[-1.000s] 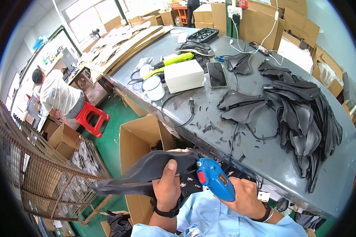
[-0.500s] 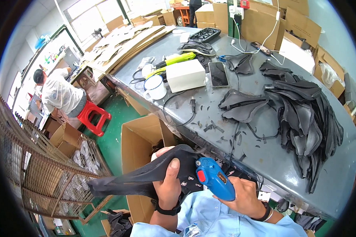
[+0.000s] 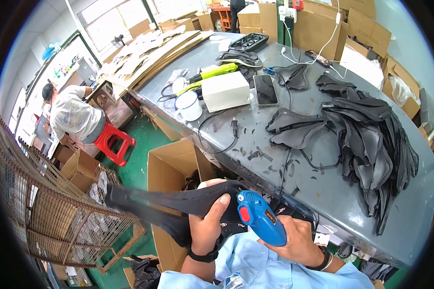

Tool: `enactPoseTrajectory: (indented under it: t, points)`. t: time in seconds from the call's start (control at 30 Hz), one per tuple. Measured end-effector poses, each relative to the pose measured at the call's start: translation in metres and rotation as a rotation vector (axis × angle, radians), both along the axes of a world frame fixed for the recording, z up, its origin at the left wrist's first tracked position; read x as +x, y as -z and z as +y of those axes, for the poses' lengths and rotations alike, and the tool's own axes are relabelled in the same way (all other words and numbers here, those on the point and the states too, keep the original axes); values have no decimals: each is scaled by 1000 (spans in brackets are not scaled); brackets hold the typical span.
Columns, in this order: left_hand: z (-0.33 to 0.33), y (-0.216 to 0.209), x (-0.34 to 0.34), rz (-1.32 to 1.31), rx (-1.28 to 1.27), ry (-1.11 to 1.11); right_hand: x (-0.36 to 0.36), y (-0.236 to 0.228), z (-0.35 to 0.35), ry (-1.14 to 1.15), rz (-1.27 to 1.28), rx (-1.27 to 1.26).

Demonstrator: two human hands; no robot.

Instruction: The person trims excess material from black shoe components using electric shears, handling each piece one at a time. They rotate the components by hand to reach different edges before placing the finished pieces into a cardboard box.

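My left hand point(image 3: 210, 224) is closed round a black, soft-looking moulded piece point(image 3: 190, 200), with the thumb on top of it. Two long strips of the piece stretch off to the left, their ends blurred by motion. In my right hand point(image 3: 296, 241) is a blue handheld electric cutter point(image 3: 263, 216) with a red button. Its head meets the right edge of the black piece; the blade is hidden there. Both hands are in front of my body, just off the near edge of the grey table point(image 3: 250, 173).
A heap of black moulded pieces point(image 3: 366, 130) lies on the table's right, with black scraps point(image 3: 260, 154) nearby. A white box point(image 3: 225, 91), mug point(image 3: 188, 106) and phone point(image 3: 265, 90) stand farther back. Below left are a cardboard box point(image 3: 171, 168) and wire cage point(image 3: 58, 212). A person point(image 3: 77, 113) sits beyond.
The left ends of the black piece have swung upward and spread apart, and my left hand has tilted slightly with it. The cutter stays nearly in place. The seated person has shifted an arm.
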State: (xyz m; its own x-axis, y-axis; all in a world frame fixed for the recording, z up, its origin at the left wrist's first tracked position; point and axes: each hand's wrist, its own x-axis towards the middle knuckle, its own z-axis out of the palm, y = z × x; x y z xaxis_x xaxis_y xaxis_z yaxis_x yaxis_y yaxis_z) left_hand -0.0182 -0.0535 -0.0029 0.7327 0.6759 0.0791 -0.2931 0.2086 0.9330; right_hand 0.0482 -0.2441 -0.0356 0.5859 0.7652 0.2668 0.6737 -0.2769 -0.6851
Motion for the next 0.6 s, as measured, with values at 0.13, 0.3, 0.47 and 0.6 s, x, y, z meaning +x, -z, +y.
enactPoseTrajectory:
  t: [0.13,0.3,0.47,0.6]
  points:
    - [11,-13,-1,169,134,109,-1,3,-1,-7,-100,40]
    - [34,-13,-1,340,478,351,-2,8,-2,-8,-116,27]
    - [46,1,3,333,692,456,-1,8,-2,-70,-15,45]
    - [40,18,7,265,790,383,-1,2,0,-107,93,28]
